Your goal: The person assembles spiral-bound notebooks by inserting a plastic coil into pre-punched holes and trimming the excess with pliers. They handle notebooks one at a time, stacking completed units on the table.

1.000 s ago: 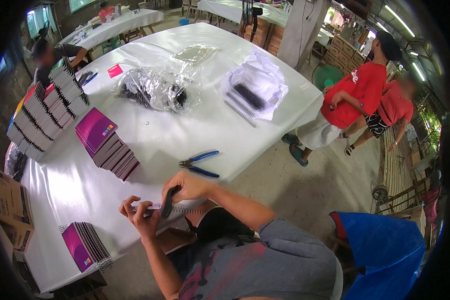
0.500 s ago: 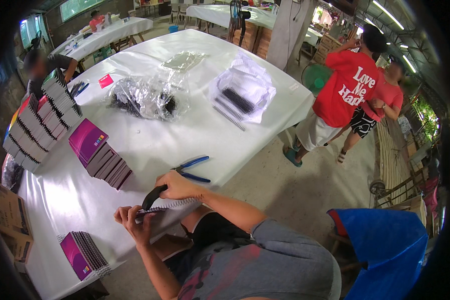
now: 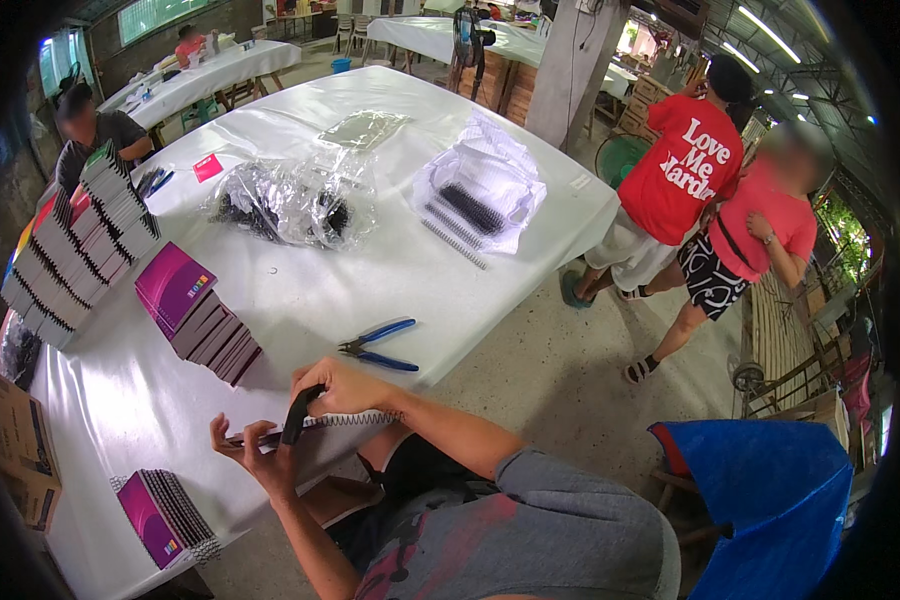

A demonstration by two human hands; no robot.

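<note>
My left hand [image 3: 262, 452] is closed around a thin dark-edged notebook [image 3: 238, 438], held edge-on over the table's near edge, its fingers partly raised. My right hand [image 3: 338, 387] grips a curved black hand tool [image 3: 298, 414], whose lower end meets the notebook's edge; its exact kind is unclear. From there a wire spiral coil [image 3: 355, 419] stretches right, beneath my right wrist. Just beyond my right hand lie blue-handled pliers [image 3: 380, 347], their handles spread. A stack of purple-covered notebooks [image 3: 176, 285] stands farther left; a spiral-bound purple stack [image 3: 152, 515] sits at the near left.
Tall piles of bound notebooks [image 3: 65, 265] stand at the far left, by a seated person [image 3: 95, 135]. Loose coils [image 3: 470, 210] lie on white paper, beside a clear plastic bag [image 3: 290, 200]. A cardboard box [image 3: 15, 450] is at left. Two people [image 3: 685, 165] stand right of the table.
Both hands have shifted slightly left with the notebook and black tool, and my left fingers have spread. At right, the person in pink has come into fuller view.
</note>
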